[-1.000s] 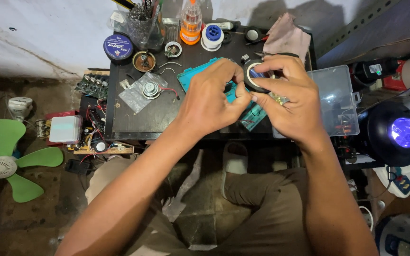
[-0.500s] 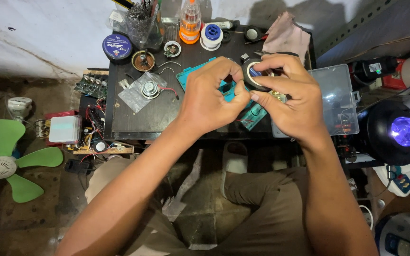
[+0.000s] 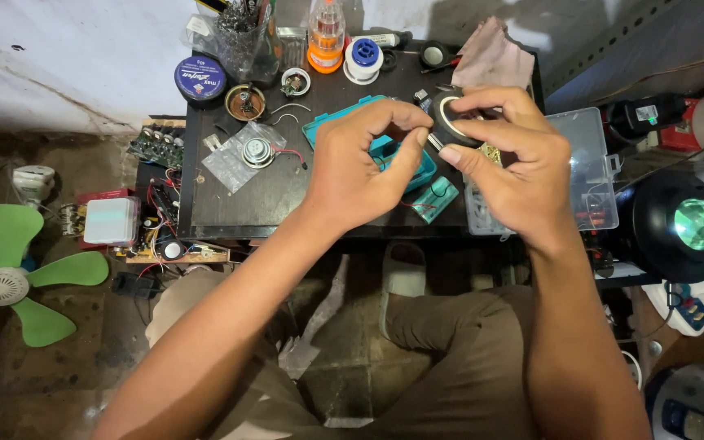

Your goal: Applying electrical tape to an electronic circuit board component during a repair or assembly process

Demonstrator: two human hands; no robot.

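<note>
Both hands were up over the near edge of the dark table (image 3: 230, 204), working at one small thing. The right hand (image 3: 523, 175) pinched a small round speaker (image 3: 454, 122), black with a pale ring, thumb below and fingers curled over its top; it sat at about one o'clock from the left hand (image 3: 360, 167). The left hand's fingertips were closed on the speaker's left rim. Whether they held a tool I couldn't tell. My judgement: a steady pinch and small moves suited the job, wrists braced.

Further out, a teal case (image 3: 393, 151) lay open under the left hand, contents hidden. At three o'clock a clear plastic box (image 3: 588, 163) held small parts. At twelve o'clock a clear cup (image 3: 242, 41) was crammed with tools.
</note>
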